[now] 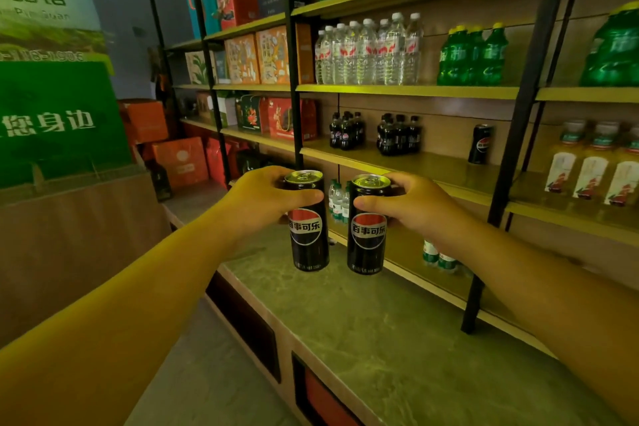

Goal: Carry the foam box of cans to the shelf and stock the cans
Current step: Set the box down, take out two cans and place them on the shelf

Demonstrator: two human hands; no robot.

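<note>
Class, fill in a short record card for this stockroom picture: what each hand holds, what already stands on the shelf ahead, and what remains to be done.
left hand: grips a tall black cola can, upright
right hand: grips a second black cola can, upright
cans' position: side by side, in the air above the grey counter
shelf ahead: one matching black can standing alone right of small dark cola bottles
foam box: not in view
remaining: both held cans not yet shelved
</note>
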